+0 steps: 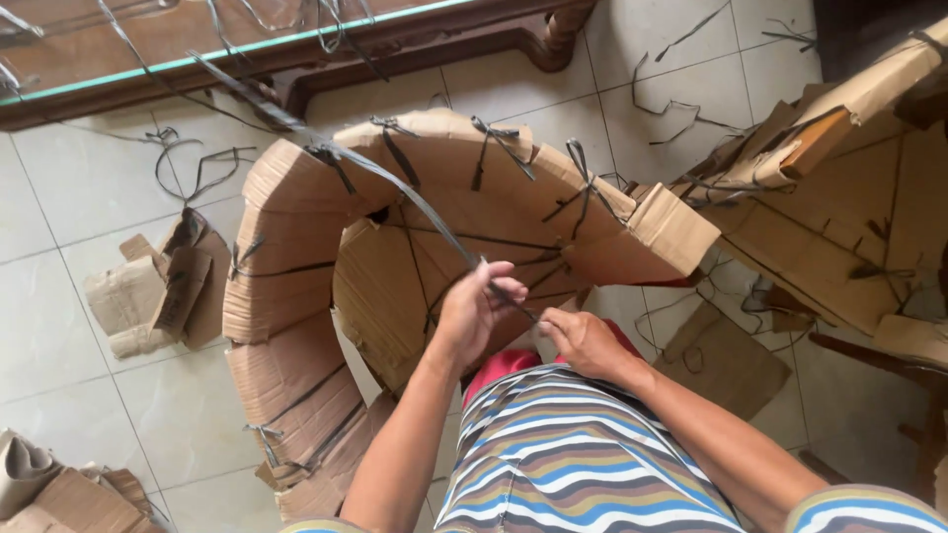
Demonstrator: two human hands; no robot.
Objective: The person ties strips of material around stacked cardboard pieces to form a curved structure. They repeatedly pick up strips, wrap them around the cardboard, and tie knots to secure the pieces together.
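Both hands worked close together above the person's striped lap: the left hand (472,308) was closed in a pinch on the long dark flat plastic strap (395,188), and the right hand (583,341) was closed on the same strap's near end, just beside the left. The strap ran taut from the fingers up and away to the left, across the top edge of the curved arch of layered brown corrugated cardboard (296,286) that stood on the floor directly before the knees. As a judgement, good practice at this step would be to hold tension with one hand while the other formed the tie, keeping the strap flat so that it did not cut the cardboard edge, and seating it in line with the short dark strap knots (494,143) already spaced along the arch's rim. A second tied cardboard assembly (839,217) leaned at the right, touching the arch's end. A folded scrap of brown cardboard (158,291) lay left of the arch, a flat cardboard piece (726,360) lay at the right, and loose strap offcuts (197,163) were scattered about. The floor of pale glossy square tiles (69,336) carried everything; a dark wooden furniture piece with a glass-edged top (197,59) bounded the far side.
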